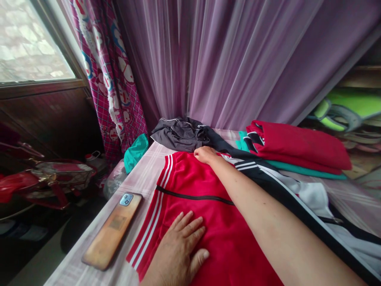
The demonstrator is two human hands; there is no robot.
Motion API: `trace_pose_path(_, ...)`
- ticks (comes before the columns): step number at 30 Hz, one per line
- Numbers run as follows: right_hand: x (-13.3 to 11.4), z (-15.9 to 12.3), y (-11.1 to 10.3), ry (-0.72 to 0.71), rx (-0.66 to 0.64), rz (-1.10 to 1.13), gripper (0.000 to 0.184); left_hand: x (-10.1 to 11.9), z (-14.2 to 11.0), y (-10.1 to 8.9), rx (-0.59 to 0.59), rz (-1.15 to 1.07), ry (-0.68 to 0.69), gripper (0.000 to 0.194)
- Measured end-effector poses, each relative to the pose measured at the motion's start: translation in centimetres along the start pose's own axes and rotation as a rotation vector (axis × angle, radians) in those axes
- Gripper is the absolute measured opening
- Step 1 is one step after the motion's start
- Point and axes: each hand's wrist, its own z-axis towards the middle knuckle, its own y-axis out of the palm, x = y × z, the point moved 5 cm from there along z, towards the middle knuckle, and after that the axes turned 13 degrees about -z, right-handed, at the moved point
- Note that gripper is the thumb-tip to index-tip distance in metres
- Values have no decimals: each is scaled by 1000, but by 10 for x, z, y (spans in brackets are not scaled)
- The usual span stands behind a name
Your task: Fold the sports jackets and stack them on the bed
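Note:
A red tracksuit garment lies spread on the bed, with white double stripes down its left side and a thin black line across it. My left hand rests flat on its lower left part, fingers stretched out. At the garment's far edge, my right hand has its fingers curled and closed on the red cloth; my forearm hides part of the garment's right side. Just beyond that hand sits a crumpled dark grey garment. Black and white striped clothing lies beside the red garment on the right.
A phone lies face down on the checked sheet at the left. Folded red clothing sits on teal cloth at the back right. Another teal cloth hangs near the patterned curtain. Purple curtains close off the back.

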Motion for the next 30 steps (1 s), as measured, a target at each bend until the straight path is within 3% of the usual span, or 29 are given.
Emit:
trace_pose_path(9, -5, 14, 5, 173, 121, 25, 40, -1, 2, 1, -36, -50, -33, 53)
trace_pose_path(14, -8, 17, 13, 84, 97, 78, 34, 0, 2, 0, -8, -86, -55, 51)
trace_pose_path(19, -12, 16, 8, -19, 94, 107, 28, -1, 2, 1, -60, -95, -71, 54)
trace_pose_path(26, -8, 29, 4, 203, 188, 134, 36, -1, 4, 2, -74, -114, -130, 50)
trace_pose_path(30, -9, 34, 10, 204, 204, 164, 37, 0, 4, 1, -63, -93, -102, 53)
